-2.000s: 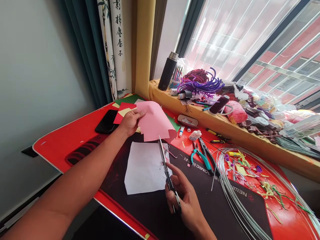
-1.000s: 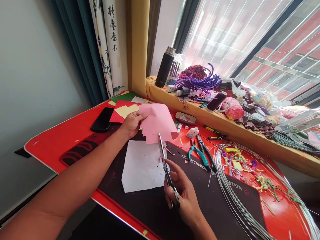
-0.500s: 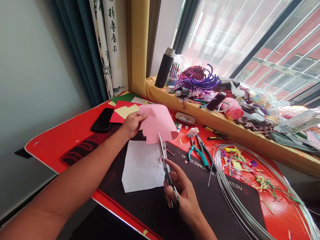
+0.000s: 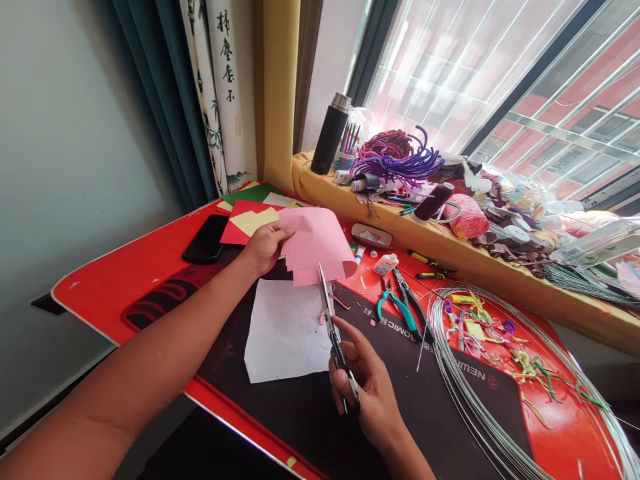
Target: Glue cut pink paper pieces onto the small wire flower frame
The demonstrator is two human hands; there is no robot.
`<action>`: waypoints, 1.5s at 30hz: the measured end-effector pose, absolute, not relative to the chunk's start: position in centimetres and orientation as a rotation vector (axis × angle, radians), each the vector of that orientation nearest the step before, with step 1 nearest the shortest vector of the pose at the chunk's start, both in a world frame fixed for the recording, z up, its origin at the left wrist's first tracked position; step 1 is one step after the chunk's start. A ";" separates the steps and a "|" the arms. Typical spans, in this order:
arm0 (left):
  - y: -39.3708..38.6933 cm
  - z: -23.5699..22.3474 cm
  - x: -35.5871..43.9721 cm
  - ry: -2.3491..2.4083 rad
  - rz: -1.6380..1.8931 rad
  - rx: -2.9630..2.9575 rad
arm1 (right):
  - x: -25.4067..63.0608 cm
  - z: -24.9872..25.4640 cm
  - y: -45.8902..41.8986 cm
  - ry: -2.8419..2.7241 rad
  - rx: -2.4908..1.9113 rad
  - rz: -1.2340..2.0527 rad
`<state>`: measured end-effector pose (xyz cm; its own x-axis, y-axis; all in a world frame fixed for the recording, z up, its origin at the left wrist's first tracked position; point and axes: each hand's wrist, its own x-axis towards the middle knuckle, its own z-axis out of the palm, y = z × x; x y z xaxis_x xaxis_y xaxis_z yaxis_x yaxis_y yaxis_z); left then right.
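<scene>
Between thumb and fingers, my left hand (image 4: 266,248) pinches a sheet of pink paper (image 4: 317,237) by its left edge. The sheet's lower left edge is stepped, and its right side curls over. My right hand (image 4: 367,383) grips a pair of scissors (image 4: 334,337) by the handles, blades pointing up and away from me. The blade tips meet the lower edge of the pink paper. Beneath the pink paper, a white sheet (image 4: 280,333) with small pink scraps lies on the black desk mat (image 4: 400,400).
Teal-handled pliers (image 4: 397,310) and a small white bottle (image 4: 385,264) lie right of the paper. A large wire coil (image 4: 465,400) surrounds colourful scraps. A black phone (image 4: 205,239) rests at left beside red paper (image 4: 235,230). The crowded ledge (image 4: 310,180) holds a flask (image 4: 331,133).
Almost nothing differs. The whole view has shifted very slightly, and both hands keep the same hold on the pink paper and the scissors.
</scene>
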<state>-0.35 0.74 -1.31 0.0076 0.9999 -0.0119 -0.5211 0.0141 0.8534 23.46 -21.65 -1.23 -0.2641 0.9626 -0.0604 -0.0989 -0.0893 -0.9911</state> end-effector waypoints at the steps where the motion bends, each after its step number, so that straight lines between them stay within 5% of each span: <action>1: 0.7 -1.3 -0.3 0.800 1.406 0.794 | 23.5 -1.3 -21.6 -1.277 -1.045 1.508; 45: 0.7 -1.5 -0.2 0.834 1.394 0.792 | 23.4 -1.1 -21.7 -1.263 -1.064 1.483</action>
